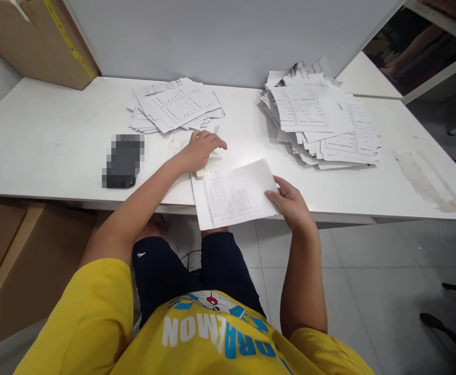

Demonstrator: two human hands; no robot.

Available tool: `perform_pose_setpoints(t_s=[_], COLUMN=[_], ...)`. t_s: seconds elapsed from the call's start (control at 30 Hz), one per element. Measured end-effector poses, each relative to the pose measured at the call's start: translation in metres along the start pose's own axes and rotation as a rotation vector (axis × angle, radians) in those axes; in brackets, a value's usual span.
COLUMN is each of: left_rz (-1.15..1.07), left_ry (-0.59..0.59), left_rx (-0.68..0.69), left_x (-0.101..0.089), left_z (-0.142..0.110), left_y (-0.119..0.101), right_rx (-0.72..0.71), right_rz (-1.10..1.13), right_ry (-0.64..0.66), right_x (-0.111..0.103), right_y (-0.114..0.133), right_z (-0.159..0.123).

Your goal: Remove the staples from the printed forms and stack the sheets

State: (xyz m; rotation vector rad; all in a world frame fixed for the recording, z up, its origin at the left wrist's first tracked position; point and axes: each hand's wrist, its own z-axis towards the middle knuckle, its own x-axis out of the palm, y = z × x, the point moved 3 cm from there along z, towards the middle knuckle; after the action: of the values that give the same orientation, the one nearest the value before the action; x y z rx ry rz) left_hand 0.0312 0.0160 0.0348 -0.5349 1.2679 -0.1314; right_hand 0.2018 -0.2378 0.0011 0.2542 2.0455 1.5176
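White desk [243, 130]: spans scene | yellow shirt [188, 359], near: reads "…ORAEMON", inverted | paper pile [309, 114], far right | smaller pile [181, 104], far left | printed sheet [231, 192]: overhangs desk's near edge, bears unreadable print | right hand [290, 200]: pinches sheet's right edge | left hand [202, 148]: loosely spread beyond sheet's far-left corner

Left hand [203, 149], toward 11 o'clock of centre: palm downward, fingers loosely curved, tips pointing to 3 o'clock. Left forearm [149, 199] slants from an elbow at 8 o'clock. Right hand [292, 205], between 3 and 4 o'clock: thumb pinching above bent fingers; right forearm [305, 276] directed toward 12 o'clock.
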Motion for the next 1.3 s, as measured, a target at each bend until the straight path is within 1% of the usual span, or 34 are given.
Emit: perform_pose_setpoints(t_s=[0.37,0.47,0.6,0.67,0.77,0.83,0.9,0.97,1.0,1.1,1.13,1.2,1.27,1.3], left_rz=[-0.088,-0.116,-0.177,-0.213,-0.231,-0.227,-0.231,-0.21,-0.176,-0.019,0.031,0.119,0.186,0.205], left_ry=[-0.052,-0.081,-0.177,-0.2,-0.221,-0.23,-0.246,-0.29,-0.321,-0.409,-0.431,-0.463,-0.482,-0.489], left_rx=[0.029,-0.001,-0.073,-0.091,-0.096,-0.082,-0.066,-0.064,-0.073,-0.165,-0.218,-0.353,-0.51,-0.587], left_x=[-0.006,-0.005,-0.007,-0.008,-0.009,-0.01,-0.012,-0.017,-0.02,-0.031,-0.034,-0.039,-0.04,-0.04], left_z=[-0.004,-0.004,-0.005,-0.004,-0.004,-0.005,-0.007,-0.009,-0.01,-0.012,-0.013,-0.015,-0.016,-0.017], left_y=[-0.004,-0.002,0.008,0.013,0.018,0.019,0.02,0.024,0.028,0.044,0.05,0.063,0.074,0.079], right_rx=[0.044,0.029,0.002,-0.041,-0.163,-0.217,-0.224,-0.23,-0.245,-0.317,-0.326,-0.295,-0.245,-0.221], right_rz=[0.027,0.034,0.108,0.196,0.306,0.324,0.304,0.269,0.252,0.16,0.088,-0.043,-0.101,-0.111], right_ry=[-0.03,-0.028,-0.05,-0.131,-0.312,-0.406,-0.485,-0.582,-0.644,-0.84,-0.893,-0.948,-0.965,-0.955], right_x=[0.0,-0.002,-0.005,-0.007,-0.009,-0.011,-0.015,-0.023,-0.029,-0.05,-0.056,-0.065,-0.07,-0.07], right_y=[0.003,-0.003,-0.014,-0.02,-0.025,-0.026,-0.025,-0.02,-0.016,-0.003,0.001,0.004,0.002,0.0], right_z=[-0.004,-0.004,-0.004,-0.005,-0.007,-0.008,-0.002,0.013,0.026,0.079,0.099,0.139,0.168,0.177])
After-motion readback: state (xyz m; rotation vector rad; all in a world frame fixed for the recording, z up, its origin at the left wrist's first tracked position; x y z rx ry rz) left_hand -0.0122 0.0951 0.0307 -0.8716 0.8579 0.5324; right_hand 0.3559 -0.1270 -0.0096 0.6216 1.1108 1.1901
